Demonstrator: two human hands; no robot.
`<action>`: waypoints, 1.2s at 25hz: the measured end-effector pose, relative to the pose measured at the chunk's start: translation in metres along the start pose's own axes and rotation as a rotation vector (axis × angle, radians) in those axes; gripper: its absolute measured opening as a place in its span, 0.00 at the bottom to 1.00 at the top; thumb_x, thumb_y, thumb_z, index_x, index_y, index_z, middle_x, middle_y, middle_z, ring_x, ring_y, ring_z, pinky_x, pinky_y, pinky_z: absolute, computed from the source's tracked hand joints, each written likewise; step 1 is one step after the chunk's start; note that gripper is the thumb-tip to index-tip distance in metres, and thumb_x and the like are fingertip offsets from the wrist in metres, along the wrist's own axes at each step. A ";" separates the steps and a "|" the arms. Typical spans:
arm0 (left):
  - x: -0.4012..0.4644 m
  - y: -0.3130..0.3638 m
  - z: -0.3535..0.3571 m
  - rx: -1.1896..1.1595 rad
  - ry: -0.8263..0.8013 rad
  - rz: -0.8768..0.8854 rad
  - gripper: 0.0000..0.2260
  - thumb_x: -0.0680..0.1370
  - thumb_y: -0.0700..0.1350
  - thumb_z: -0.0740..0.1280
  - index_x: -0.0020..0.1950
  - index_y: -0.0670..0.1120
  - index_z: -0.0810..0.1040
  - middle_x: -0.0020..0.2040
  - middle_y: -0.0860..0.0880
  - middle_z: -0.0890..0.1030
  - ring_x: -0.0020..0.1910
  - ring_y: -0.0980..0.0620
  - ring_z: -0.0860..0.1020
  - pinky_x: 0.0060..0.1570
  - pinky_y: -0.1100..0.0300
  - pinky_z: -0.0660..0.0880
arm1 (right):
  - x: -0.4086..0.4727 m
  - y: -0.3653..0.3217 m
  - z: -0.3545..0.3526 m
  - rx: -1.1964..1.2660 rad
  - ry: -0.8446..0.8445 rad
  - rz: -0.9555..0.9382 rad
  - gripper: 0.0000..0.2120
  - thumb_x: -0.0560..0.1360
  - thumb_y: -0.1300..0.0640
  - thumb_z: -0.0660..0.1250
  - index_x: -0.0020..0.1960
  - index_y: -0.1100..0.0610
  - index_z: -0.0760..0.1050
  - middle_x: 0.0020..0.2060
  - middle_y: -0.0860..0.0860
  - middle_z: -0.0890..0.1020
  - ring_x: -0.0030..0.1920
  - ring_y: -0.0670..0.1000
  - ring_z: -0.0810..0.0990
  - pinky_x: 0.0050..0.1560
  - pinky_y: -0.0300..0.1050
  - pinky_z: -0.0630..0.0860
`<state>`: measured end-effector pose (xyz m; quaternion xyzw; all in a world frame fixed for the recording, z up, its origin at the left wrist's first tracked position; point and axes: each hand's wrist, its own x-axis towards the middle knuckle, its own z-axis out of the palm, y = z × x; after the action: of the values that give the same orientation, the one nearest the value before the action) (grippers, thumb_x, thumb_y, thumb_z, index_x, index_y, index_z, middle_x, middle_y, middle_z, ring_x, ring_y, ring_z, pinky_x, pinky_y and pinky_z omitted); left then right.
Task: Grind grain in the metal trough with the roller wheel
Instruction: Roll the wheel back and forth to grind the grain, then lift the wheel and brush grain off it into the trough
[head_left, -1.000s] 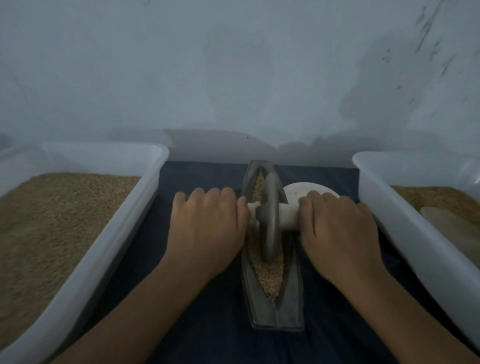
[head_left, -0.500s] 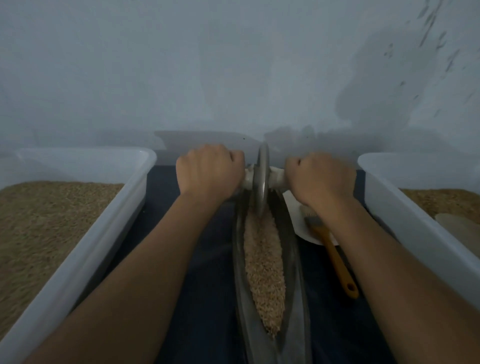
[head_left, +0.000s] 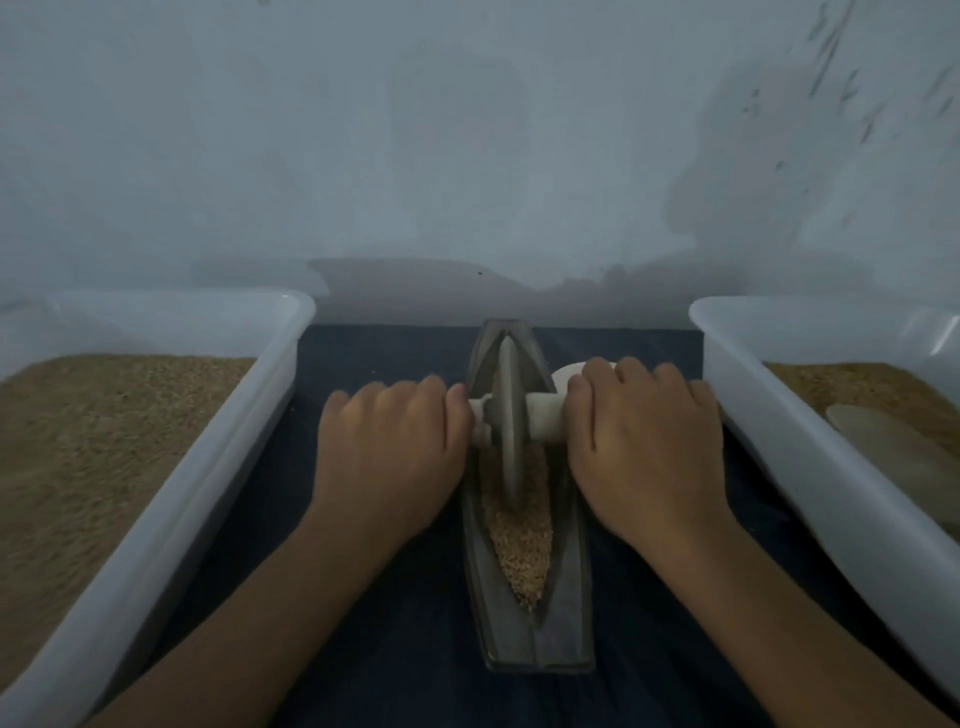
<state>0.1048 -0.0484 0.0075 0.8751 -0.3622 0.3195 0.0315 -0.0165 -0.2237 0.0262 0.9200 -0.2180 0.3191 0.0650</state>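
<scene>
So, for grinding like this the trick is probably even pressure on both sides, going left to right: the left hand is curled down over the left end of the pale cylindrical axle handle, and that end is hidden under it. The thin grey metal roller wheel stands upright in the long boat-shaped grey metal trough, sitting toward the far half, with the tan grain heaped in the groove in front of it. The right hand wraps the handle's right end. I'd keep the wheel vertical and roll the full length so the near tip's grain gets crushed too; tilt it and I reckon it rides up the wall and spits grain out.

Around it: a big white plastic tub full of the same tan grain sits on the left, another white tub on the right with a pale flat thing lying on its grain (can't tell what). Both tubs sit near the hands, so elbows have little room. A white round dish peeks out behind the right hand. All on a dark blue cloth.
</scene>
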 end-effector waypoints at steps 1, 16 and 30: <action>-0.004 0.001 -0.002 -0.040 -0.002 -0.051 0.18 0.86 0.50 0.48 0.37 0.52 0.65 0.31 0.54 0.68 0.27 0.50 0.66 0.31 0.54 0.67 | -0.002 0.000 -0.004 0.036 0.000 -0.019 0.17 0.85 0.47 0.46 0.43 0.49 0.67 0.37 0.46 0.70 0.39 0.52 0.68 0.42 0.52 0.66; -0.002 0.005 0.017 -0.479 0.131 -0.619 0.31 0.85 0.57 0.54 0.24 0.48 0.71 0.22 0.53 0.70 0.23 0.56 0.68 0.30 0.62 0.57 | -0.035 0.042 -0.019 0.034 -0.542 0.189 0.16 0.78 0.34 0.64 0.54 0.43 0.64 0.43 0.42 0.74 0.41 0.43 0.76 0.40 0.45 0.77; -0.004 0.011 0.013 -0.837 0.213 -0.935 0.30 0.82 0.59 0.52 0.24 0.46 0.66 0.24 0.48 0.70 0.27 0.45 0.72 0.36 0.52 0.67 | 0.006 0.034 -0.012 0.454 0.046 0.125 0.07 0.83 0.55 0.67 0.56 0.55 0.82 0.42 0.48 0.80 0.39 0.44 0.77 0.39 0.45 0.75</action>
<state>0.1025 -0.0577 -0.0071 0.8179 -0.0312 0.1886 0.5427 -0.0339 -0.2530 0.0382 0.8882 -0.1955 0.3844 -0.1585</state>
